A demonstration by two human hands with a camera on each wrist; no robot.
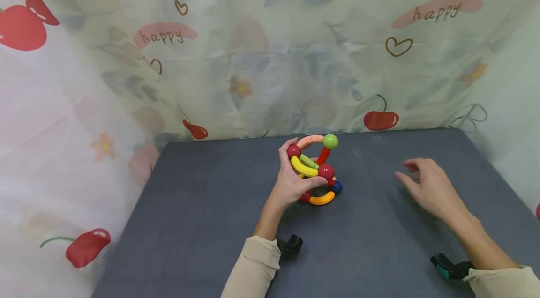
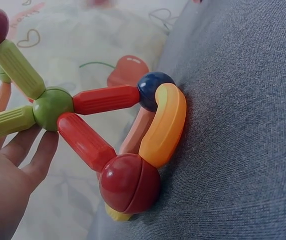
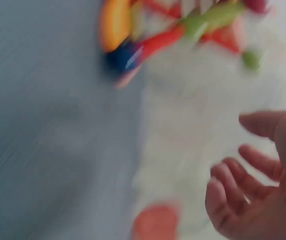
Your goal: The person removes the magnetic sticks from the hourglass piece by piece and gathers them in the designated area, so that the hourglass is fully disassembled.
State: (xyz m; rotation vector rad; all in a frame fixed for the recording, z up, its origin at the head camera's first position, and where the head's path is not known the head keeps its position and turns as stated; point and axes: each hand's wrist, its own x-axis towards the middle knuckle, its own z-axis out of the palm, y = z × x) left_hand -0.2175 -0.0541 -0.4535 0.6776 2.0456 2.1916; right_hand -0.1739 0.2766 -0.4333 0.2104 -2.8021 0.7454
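Observation:
My left hand [image 1: 290, 184] grips a ball-and-rod construction toy, with the thumb in front near a dark red ball [image 1: 326, 171] and the fingers behind. Straight and curved rods join its balls into an open frame: a yellow curved rod [image 1: 303, 167], a light green ball [image 1: 330, 141] at the top and an orange curved rod [image 2: 165, 125] at the base. In the left wrist view the base, with a blue ball [image 2: 153, 90], appears to rest on the dark tabletop. Well to the right, my right hand [image 1: 430, 189] hovers with loosely bent fingers, holding nothing.
A dark grey tabletop [image 1: 202, 223] lies under both hands. Behind it and at the left hangs a pale cloth [image 1: 261, 101] printed with cherries and hearts. Each wrist carries a black strapped device [image 1: 290, 245]. The right wrist view is blurred.

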